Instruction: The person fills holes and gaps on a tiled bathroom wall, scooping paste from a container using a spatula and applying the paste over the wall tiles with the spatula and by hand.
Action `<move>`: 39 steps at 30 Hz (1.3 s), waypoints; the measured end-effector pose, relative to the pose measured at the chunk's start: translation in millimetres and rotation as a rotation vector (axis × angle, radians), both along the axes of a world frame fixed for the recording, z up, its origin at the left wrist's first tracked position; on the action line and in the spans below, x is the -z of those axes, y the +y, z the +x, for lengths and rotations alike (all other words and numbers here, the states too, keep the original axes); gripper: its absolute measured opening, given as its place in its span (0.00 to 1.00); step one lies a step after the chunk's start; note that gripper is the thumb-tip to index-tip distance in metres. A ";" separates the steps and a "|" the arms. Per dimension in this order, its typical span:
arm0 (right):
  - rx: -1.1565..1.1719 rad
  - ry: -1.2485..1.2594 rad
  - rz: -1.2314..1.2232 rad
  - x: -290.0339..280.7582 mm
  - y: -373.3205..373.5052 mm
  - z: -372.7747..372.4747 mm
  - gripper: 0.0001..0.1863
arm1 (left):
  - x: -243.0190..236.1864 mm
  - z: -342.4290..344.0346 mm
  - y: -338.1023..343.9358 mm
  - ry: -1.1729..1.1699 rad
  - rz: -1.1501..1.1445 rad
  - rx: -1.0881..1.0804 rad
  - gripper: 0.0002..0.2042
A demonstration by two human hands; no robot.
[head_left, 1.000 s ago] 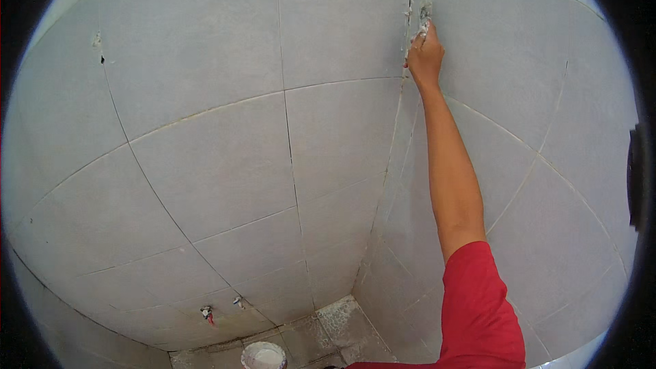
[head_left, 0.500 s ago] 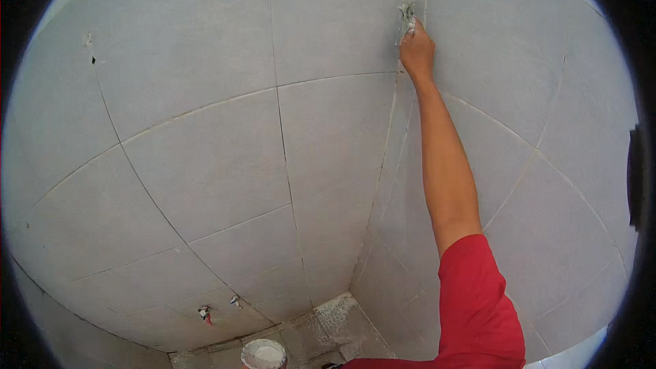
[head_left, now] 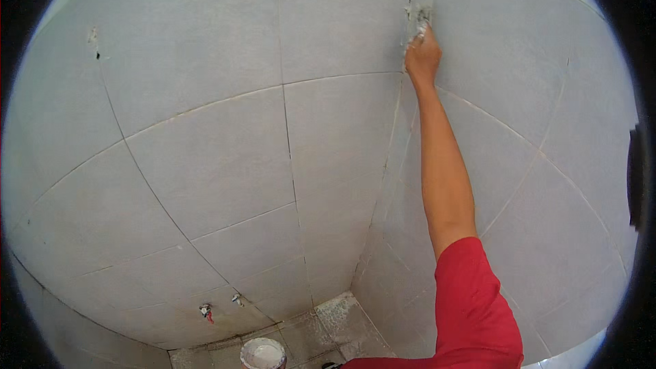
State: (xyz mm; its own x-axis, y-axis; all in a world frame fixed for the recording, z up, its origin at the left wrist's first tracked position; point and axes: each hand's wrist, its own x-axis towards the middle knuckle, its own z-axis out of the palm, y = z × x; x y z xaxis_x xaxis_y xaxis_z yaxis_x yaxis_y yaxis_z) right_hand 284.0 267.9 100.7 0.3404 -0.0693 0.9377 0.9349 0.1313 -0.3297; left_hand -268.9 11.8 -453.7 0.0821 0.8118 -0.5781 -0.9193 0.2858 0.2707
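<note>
My right hand (head_left: 424,55) is raised high against the tiled corner (head_left: 400,102), its fingers closed on a small paste-smeared object (head_left: 421,19) that I cannot make out, perhaps a scraper. The object touches the narrow strip beside the vertical seam, where white paste and a dark gap show. My bare forearm and red sleeve reach up from the lower edge. My left hand is out of view.
Grey tiled walls (head_left: 198,171) meet at the corner. Two taps (head_left: 206,313) project low on the facing wall. Below, a round container of white paste (head_left: 263,352) stands on the dirty tiled floor (head_left: 345,318). A small hole (head_left: 98,55) marks the upper left wall.
My right hand and the object moved left and slightly up, then back a little rightward along the corner seam. My forearm now sits slightly further left than a second ago.
</note>
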 end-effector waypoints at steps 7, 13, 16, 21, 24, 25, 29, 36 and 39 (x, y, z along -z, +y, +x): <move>-0.084 -0.004 -0.088 -0.4 1.8 -2.7 0.21 | 56.4 -21.9 -7.0 0.216 0.128 0.038 0.35; -0.058 0.025 -0.222 -3.3 -4.6 -8.8 0.21 | 55.4 -23.5 -9.0 0.209 0.124 0.040 0.34; -0.132 0.069 -0.131 -4.5 -2.0 1.4 0.20 | 55.2 -19.9 -4.6 0.196 0.130 0.052 0.34; -0.066 -0.021 -0.105 -0.1 -8.6 -22.8 0.21 | 52.9 -18.0 1.9 0.188 0.140 0.040 0.33; 0.070 -0.117 -0.185 2.8 1.8 -36.2 0.22 | 50.1 -18.1 7.7 0.189 0.146 0.057 0.33; 0.079 -0.113 -0.185 4.5 5.4 -39.7 0.22 | 49.3 -17.2 9.8 0.188 0.146 0.066 0.33; 0.102 -0.106 -0.222 9.1 13.0 -50.8 0.23 | 44.4 -19.1 16.5 0.196 0.152 0.077 0.32; 0.104 -0.093 -0.236 15.8 22.5 -21.2 0.25 | 40.0 -19.7 15.6 0.198 0.141 0.092 0.32; 0.070 -0.046 -0.157 13.1 25.6 -27.7 0.23 | 39.0 -19.5 13.1 0.197 0.132 0.098 0.31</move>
